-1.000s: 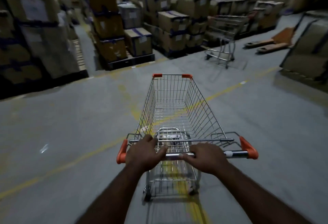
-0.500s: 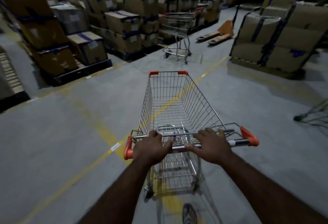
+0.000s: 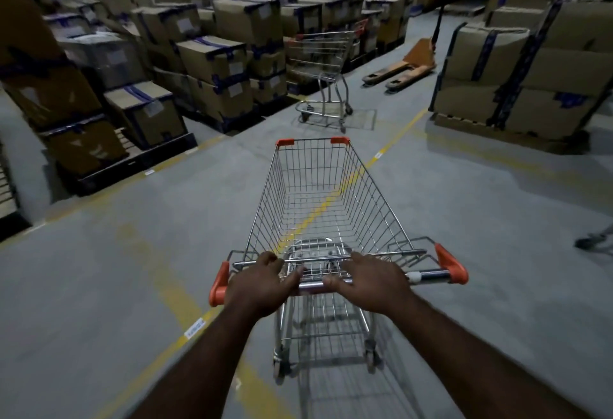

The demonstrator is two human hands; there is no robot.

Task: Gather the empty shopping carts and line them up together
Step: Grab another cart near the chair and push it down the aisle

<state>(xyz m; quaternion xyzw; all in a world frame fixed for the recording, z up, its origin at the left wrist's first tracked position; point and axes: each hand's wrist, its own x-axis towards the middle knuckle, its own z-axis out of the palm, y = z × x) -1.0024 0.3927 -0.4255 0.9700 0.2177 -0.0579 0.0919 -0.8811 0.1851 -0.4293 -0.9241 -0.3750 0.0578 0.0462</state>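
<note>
An empty wire shopping cart [image 3: 318, 206] with orange corner caps stands right in front of me on the grey floor. My left hand [image 3: 260, 282] grips its chrome handle bar near the left orange end. My right hand [image 3: 371, 281] grips the same bar right of the middle. Straight ahead, a second empty cart [image 3: 323, 67] stands by the stacked boxes, its handle toward the far right. The wheel and frame of a third cart [image 3: 595, 239] show at the right edge.
Pallets of taped cardboard boxes [image 3: 212, 63] line the left and far side. Another box stack [image 3: 530, 63] sits on a pallet at the right. An orange pallet jack [image 3: 403, 68] lies on the floor beyond the far cart. Yellow floor lines [image 3: 381, 154] run diagonally.
The view has swung so the far cart shifted from upper right to straight ahead and looks nearer. Both hands stay on the handle bar. A third cart's edge has appeared at the right.
</note>
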